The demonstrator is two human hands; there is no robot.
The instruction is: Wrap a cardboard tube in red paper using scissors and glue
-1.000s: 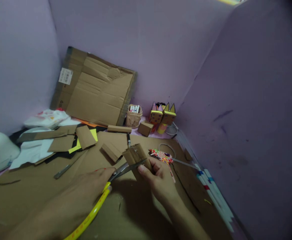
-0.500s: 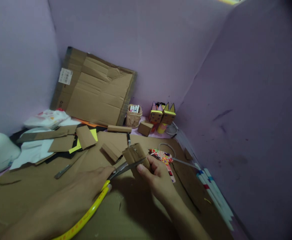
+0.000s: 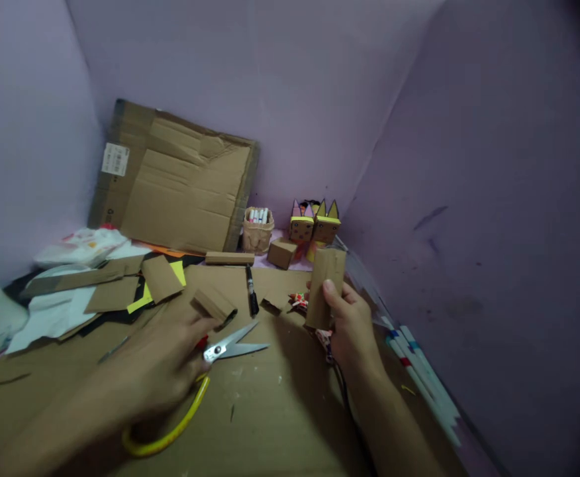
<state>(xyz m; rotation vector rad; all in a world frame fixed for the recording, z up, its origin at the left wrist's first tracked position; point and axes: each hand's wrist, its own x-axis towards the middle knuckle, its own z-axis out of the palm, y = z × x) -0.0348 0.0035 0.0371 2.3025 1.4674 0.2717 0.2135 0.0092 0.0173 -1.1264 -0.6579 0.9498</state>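
Note:
My left hand (image 3: 171, 361), somewhat blurred, has its fingers around the handles of a pair of scissors (image 3: 220, 349) with yellow and red grips. The blades are apart and point right, low over the cardboard-covered table, with nothing between them. In my right hand (image 3: 352, 324) a folded brown cardboard piece (image 3: 326, 285) is held upright, thumb on its near face. A flower-patterned tool, its kind partly hidden (image 3: 298, 301), lies behind that hand. Left of it is a small cardboard scrap (image 3: 271, 306). Another folded cardboard piece (image 3: 214, 306) rests just beyond my left fingers.
A black marker (image 3: 252, 291) lies mid-table. Behind stand a small cardboard box (image 3: 282, 253), a holder of markers (image 3: 257, 235), two eared cardboard figures (image 3: 314, 228) and a leaning cardboard sheet (image 3: 185, 185). Paper and cardboard scraps (image 3: 114, 295) pile up left; white tubes (image 3: 424, 377) lie right.
The scissors have come away from the cardboard and dropped lower, left of it. My right hand has moved right and up with the cardboard piece. A small scrap now shows on the table.

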